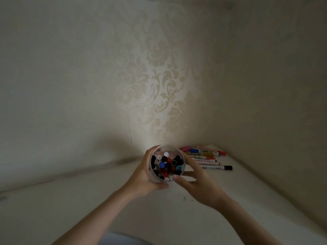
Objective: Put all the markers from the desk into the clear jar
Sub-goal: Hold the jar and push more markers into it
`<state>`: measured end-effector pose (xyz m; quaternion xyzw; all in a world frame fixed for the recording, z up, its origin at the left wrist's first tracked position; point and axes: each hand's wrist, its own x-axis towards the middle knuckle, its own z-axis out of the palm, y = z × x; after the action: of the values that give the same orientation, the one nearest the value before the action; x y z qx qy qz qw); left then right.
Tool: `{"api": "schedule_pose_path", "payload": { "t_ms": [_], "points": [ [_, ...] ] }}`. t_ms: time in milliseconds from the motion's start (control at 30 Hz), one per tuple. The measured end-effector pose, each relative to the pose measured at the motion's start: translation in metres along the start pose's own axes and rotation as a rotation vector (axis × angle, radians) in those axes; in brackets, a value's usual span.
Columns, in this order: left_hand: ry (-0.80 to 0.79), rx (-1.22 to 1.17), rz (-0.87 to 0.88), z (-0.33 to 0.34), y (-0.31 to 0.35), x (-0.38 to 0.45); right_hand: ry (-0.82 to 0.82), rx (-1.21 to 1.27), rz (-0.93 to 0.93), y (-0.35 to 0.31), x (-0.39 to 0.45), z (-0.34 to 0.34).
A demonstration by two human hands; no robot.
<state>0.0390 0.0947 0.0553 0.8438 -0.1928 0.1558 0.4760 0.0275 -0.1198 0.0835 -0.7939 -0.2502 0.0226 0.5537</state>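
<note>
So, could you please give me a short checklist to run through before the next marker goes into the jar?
1. Jar held firmly: ok. The left hand wraps the clear jar from the side and the right hand touches its other side.
2. Jar mouth open: ok, no lid on it.
3. Room inside: cannot tell. The markers in the jar already crowd the opening.
4. A hand free to pick: not ok, both are on the jar.
5. Markers left on the desk: not ok. A row of loose markers lies in the corner, the nearest being the black-capped marker.
6. Path to them: ok, the desk between is bare.
</note>
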Motion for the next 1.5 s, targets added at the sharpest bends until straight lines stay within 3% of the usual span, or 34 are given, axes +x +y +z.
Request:
{"api": "schedule_pose_path", "payload": {
  "t_ms": [67,133,167,333,467,700,900,1167,1500],
  "points": [
    [0.024,-0.004,-0.010,-0.004,-0.001,0.000,0.131,-0.049,-0.030,-0.007,0.005,-0.003],
    [0.054,-0.016,-0.025,-0.004,0.001,-0.002,0.297,-0.272,-0.172,-0.020,0.011,-0.009],
    [0.063,-0.021,-0.032,-0.003,0.002,-0.002,0.304,-0.416,-0.228,-0.029,0.014,-0.011],
    [0.080,-0.031,-0.024,0.003,0.007,0.000,0.038,-1.000,-0.027,-0.066,0.028,0.003],
    [0.070,-0.021,-0.022,0.002,0.007,0.000,0.045,-1.294,0.030,-0.059,0.043,0.017],
    [0.090,-0.032,-0.038,0.002,0.005,-0.001,0.026,-1.295,0.062,-0.045,0.045,0.024],
    [0.104,0.005,-0.037,0.008,0.004,0.002,0.056,-1.324,0.216,-0.053,0.043,0.036],
    [0.137,0.007,-0.032,0.006,0.006,0.005,0.243,-0.900,0.255,-0.037,0.048,0.039],
    [0.163,-0.031,-0.091,-0.002,0.000,0.003,0.498,-0.683,-0.116,-0.038,0.028,0.026]
  ]
}}
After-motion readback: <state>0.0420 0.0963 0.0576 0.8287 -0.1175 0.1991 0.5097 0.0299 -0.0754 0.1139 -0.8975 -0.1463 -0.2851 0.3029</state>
